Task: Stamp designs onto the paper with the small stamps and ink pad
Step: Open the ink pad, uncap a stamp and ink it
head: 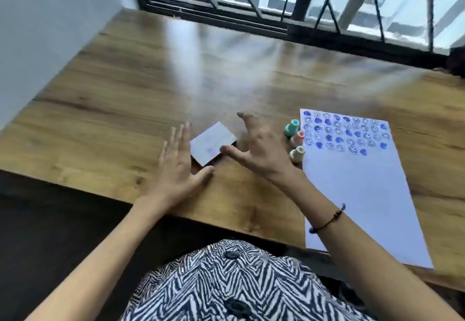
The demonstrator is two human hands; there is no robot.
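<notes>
The ink pad (pixel 212 143), a small flat box with a pale lid, lies on the wooden table between my hands. My left hand (pixel 178 167) rests flat beside its left edge, fingers spread. My right hand (pixel 259 147) hovers just right of it, fingers apart, thumb tip touching the pad's near right corner. Three small stamps stand to the right: a teal stamp (pixel 292 127), a pink stamp (pixel 298 138) and a cream stamp (pixel 297 154). The white paper (pixel 364 194) lies further right, its top covered in rows of blue stamped faces and hearts.
The wooden table (pixel 125 94) reaches to a wall on the left and a barred window (pixel 276 1) at the back. The paper's lower corner hangs over the table's near edge. My patterned clothing fills the bottom of the view.
</notes>
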